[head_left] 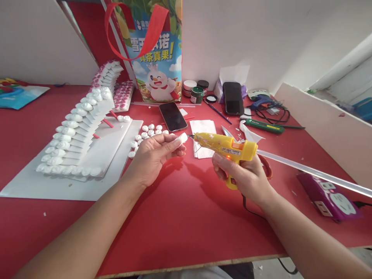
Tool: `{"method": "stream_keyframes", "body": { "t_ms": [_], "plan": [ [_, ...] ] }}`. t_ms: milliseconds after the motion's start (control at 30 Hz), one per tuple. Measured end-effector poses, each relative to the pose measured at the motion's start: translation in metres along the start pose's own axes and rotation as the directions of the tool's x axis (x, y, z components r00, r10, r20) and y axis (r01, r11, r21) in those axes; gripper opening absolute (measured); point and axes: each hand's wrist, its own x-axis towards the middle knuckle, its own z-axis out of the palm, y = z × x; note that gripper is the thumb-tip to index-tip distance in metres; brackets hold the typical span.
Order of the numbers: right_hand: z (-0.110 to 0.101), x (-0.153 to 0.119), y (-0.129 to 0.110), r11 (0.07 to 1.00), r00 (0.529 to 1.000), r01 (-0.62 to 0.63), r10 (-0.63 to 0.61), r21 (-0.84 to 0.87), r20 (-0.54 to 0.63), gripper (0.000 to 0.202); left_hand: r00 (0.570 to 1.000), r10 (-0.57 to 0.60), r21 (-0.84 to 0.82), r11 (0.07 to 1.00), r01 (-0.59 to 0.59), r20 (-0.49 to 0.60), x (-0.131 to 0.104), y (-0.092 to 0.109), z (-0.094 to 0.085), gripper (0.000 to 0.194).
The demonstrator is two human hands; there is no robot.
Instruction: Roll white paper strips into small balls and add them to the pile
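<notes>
Between thumb and fingers, my left hand (pixel 158 153) pinches a small white rosette (pixel 182 138). My right hand (pixel 242 174) is wrapped round the grip of a yellow hot glue gun (pixel 225 146), its lamp lit orange. The gun's nozzle points left and is right beside the rosette; whether they touch I cannot tell. A long clear glue stick (pixel 314 171) sticks out of the gun's back. Behind my left hand lie several loose white rosettes (pixel 144 135). To the left, a white stepped, curved model (pixel 84 135) edged with such rosettes stands on a white board (pixel 26 186).
A phone (pixel 173 116), white tissues (pixel 203 127), scissors (pixel 228 133) and paint jars (pixel 197 94) lie beyond my hands. Farther right are a second phone (pixel 233 99), a green screwdriver (pixel 264 126) and a purple power strip (pixel 329 195). A printed bag (pixel 159 77) stands against the wall.
</notes>
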Motion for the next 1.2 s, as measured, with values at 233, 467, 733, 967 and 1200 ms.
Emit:
{"method": "stream_keyframes", "body": {
  "t_ms": [233, 467, 733, 967, 1200],
  "plan": [
    [-0.0008, 0.0004, 0.0031, 0.999, 1.000, -0.023, 0.023, -0.037, 0.001, 0.036, 1.000, -0.004, 0.053, 0.999, 0.002, 0.025, -0.0028, 0.0018, 0.0012, 0.023],
    [-0.0023, -0.0007, 0.0003, 0.999, 0.999, -0.037, 0.036, -0.005, -0.012, 0.038, 1.000, 0.018, 0.018, 1.000, -0.018, 0.012, -0.0023, 0.0022, 0.0028, 0.020],
    [0.0005, 0.0000, 0.0014, 0.999, 0.999, -0.034, 0.034, -0.015, 0.032, 0.037, 1.000, -0.002, 0.035, 0.999, 0.002, 0.008, -0.0018, 0.0017, 0.0018, 0.023],
    [-0.0024, 0.0023, 0.0029, 0.996, 0.996, -0.087, 0.086, -0.036, -0.022, 0.041, 1.000, -0.005, 0.035, 0.999, 0.005, 0.023, -0.0035, 0.0032, 0.0034, 0.021],
    [-0.0050, 0.0022, -0.0013, 0.998, 0.987, -0.057, 0.051, -0.036, -0.150, 0.037, 1.000, -0.018, 0.013, 1.000, 0.018, -0.003, -0.0029, 0.0029, 0.0025, 0.023]
  ]
}}
